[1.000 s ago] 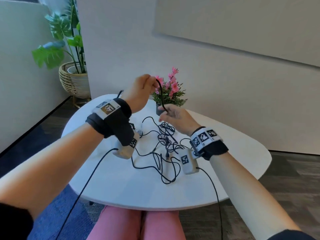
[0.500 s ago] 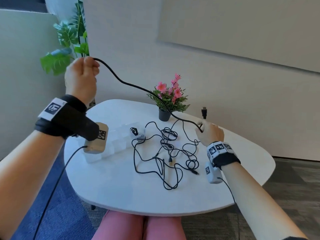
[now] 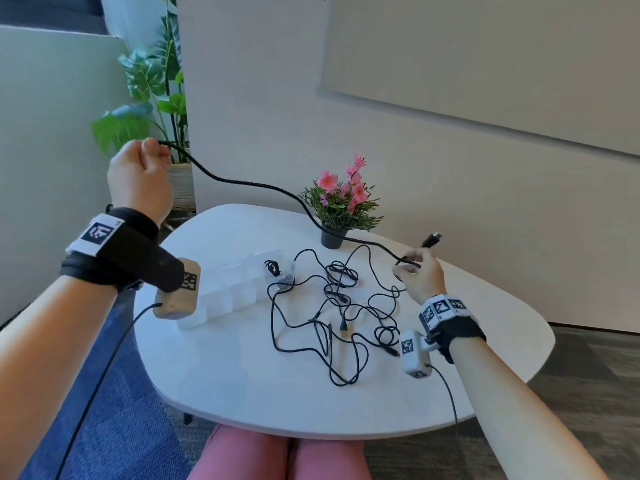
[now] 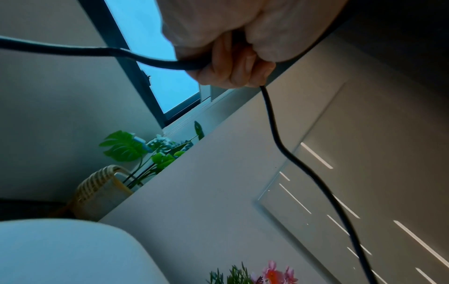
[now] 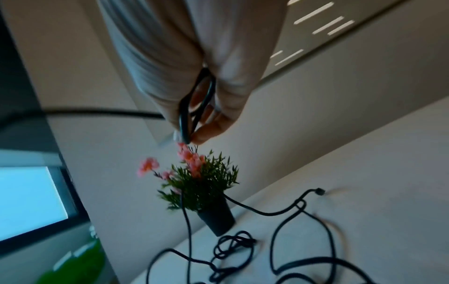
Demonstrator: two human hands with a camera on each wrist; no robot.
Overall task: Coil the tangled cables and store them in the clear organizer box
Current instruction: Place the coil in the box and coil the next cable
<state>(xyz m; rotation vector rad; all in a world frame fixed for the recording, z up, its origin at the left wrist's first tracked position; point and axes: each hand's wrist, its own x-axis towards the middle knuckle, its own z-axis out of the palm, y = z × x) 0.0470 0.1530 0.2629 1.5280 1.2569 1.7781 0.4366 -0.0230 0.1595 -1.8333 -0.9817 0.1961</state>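
A thick black cable (image 3: 263,187) stretches through the air between my two hands. My left hand (image 3: 140,174) is raised high at the left and grips one end in a fist (image 4: 233,63). My right hand (image 3: 417,271) hovers over the table's right side and pinches a small loop of the cable (image 5: 194,107) near its plug (image 3: 433,239), which sticks up past the fingers. A tangle of thin black cables (image 3: 339,306) lies on the white table (image 3: 242,375). The clear organizer box (image 3: 235,289) sits at the table's left, one compartment holding a small coiled cable (image 3: 273,266).
A small potted plant with pink flowers (image 3: 341,202) stands at the back of the table, right under the stretched cable. A large leafy plant in a woven basket (image 3: 156,109) stands on the floor behind the left side. A wall runs close behind the table.
My hands have pulled apart from a close grip over the tangle. The left rose up and left, the right moved right, drawing the thick cable out between them.
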